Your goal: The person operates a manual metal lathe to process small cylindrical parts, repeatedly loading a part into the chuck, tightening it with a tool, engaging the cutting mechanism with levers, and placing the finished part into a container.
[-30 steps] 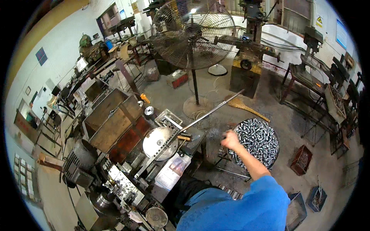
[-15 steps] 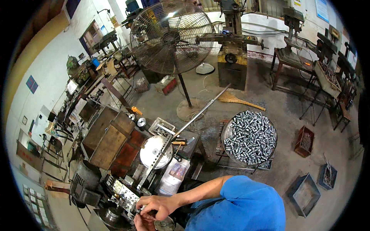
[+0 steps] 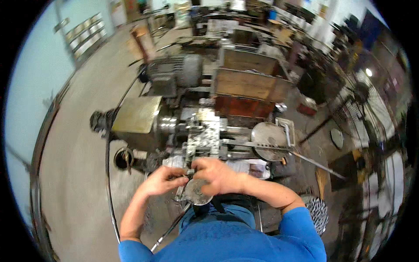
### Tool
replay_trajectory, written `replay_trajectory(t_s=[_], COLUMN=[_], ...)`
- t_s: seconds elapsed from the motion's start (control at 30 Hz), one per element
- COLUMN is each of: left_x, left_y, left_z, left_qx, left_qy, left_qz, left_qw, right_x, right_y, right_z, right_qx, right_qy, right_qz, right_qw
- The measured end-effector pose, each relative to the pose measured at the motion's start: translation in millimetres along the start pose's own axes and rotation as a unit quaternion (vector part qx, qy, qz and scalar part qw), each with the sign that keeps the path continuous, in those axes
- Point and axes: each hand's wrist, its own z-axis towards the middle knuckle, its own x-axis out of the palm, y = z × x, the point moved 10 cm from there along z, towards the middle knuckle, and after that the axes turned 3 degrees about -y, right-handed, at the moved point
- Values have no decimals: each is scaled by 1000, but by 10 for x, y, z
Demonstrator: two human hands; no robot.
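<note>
The left hand (image 3: 165,180) and right hand (image 3: 217,176) meet nearly fingertip to fingertip, both with bent fingers, around a small dark metal piece (image 3: 190,172); blur means I cannot tell whether either pinches it. From there, a round plate (image 3: 197,194) lies at 5 o'clock, partly under the right hand. The chip-strewn machine bed (image 3: 206,137) is at 12, a pale disc (image 3: 267,131) at 2, a wooden box (image 3: 246,84) at 1, and a grey motor (image 3: 174,72) between 11 and 12; farther off, a basin of shiny parts (image 3: 317,214) sits between 3 and 4.
</note>
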Motion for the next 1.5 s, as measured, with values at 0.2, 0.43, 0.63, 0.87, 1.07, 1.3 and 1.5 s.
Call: replay_trajectory(t_s=[0.2, 0.43, 0.63, 0.87, 1.07, 1.3, 1.5], left_x=[-1492, -1841, -1377, -1556, -2823, -2623, -1365], left_y=[568, 1703, 2232, 2269, 2699, 2523, 3687], left_z=[-1285, -2513, -2650, -2663, -3307, -3064, -1498], left_qx=[-147, -317, -315, -363, -371, -281, -238], left_qy=[-329, -378, -479, -437, -410, -611, -513], left_qz=[293, 388, 257, 346, 536, 391, 155], left_qw=[886, 779, 778, 747, 638, 628, 810], right_x=[17, 361, 391, 262, 276, 64, -688], right_y=[-903, -1491, -1517, -1580, -1395, -1156, -890], right_z=[1016, 1258, 1305, 1341, 1473, 1281, 440], right_qx=[68, 96, 125, 254, 230, 160, 147], right_qy=[73, 106, 20, -14, -34, -70, -180], right_qz=[-284, -332, -234, -172, -221, -196, -73], right_qw=[954, 932, 964, 952, 947, 965, 970])
